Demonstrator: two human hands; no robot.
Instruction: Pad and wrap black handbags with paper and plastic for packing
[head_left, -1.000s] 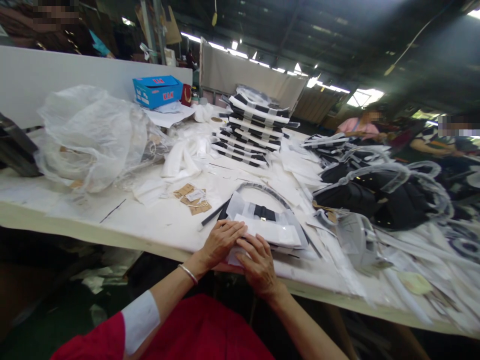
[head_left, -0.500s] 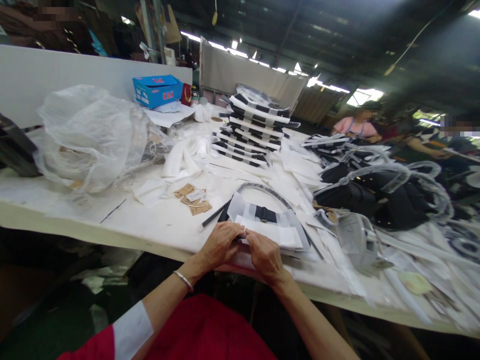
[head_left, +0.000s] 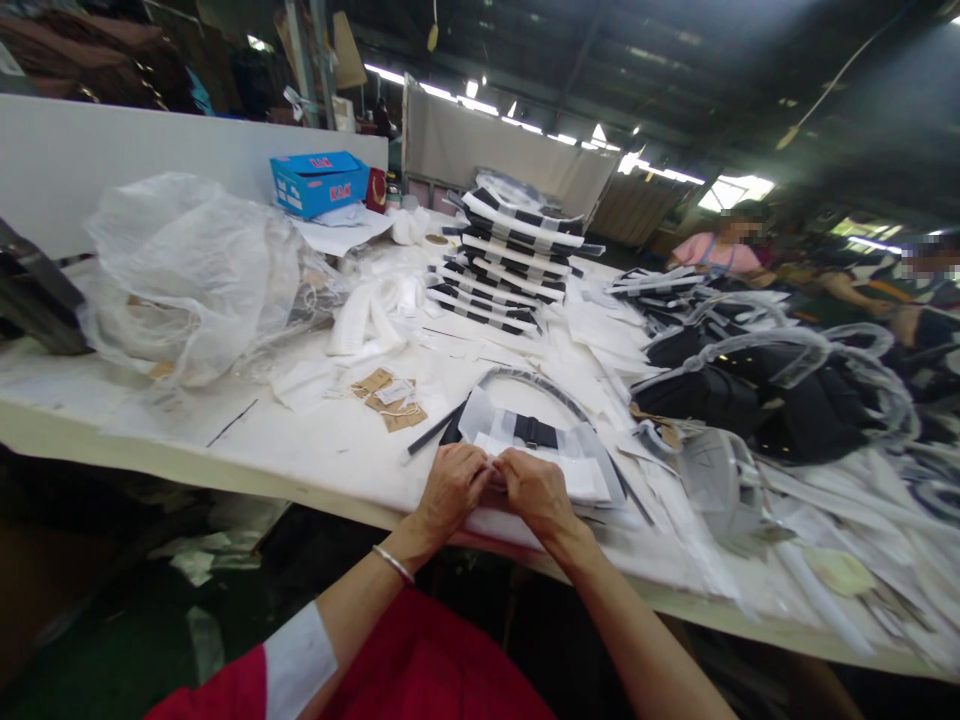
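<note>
A black handbag [head_left: 532, 430] lies flat at the table's front edge, partly covered with white wrapping sheet [head_left: 589, 477]. Its curved handle [head_left: 551, 385] arches away from me and is wrapped in clear film. At the bag's near left edge, my left hand [head_left: 452, 485] is closed, fingers curled and pinching. Right beside it my right hand [head_left: 534, 490] pinches the same edge, thumb and fingers together. The fingertips nearly meet, and the exact bit between them is hidden. Brown cardboard tags [head_left: 391, 400] with strings lie just beyond the left hand.
Wrapped black bag pieces are stacked [head_left: 517, 260] at the back. Black handbags [head_left: 772, 400] crowd the right side. A clear plastic bag [head_left: 191, 270] and a blue box [head_left: 320, 185] stand at left. White sheets [head_left: 600, 340] litter the table. A person in pink [head_left: 716, 255] sits beyond.
Both hands stay at the bag's near edge, with the left wrist turned a little and the fingers shifted slightly. The dark bit between the fingertips is now covered. The view has moved slightly.
</note>
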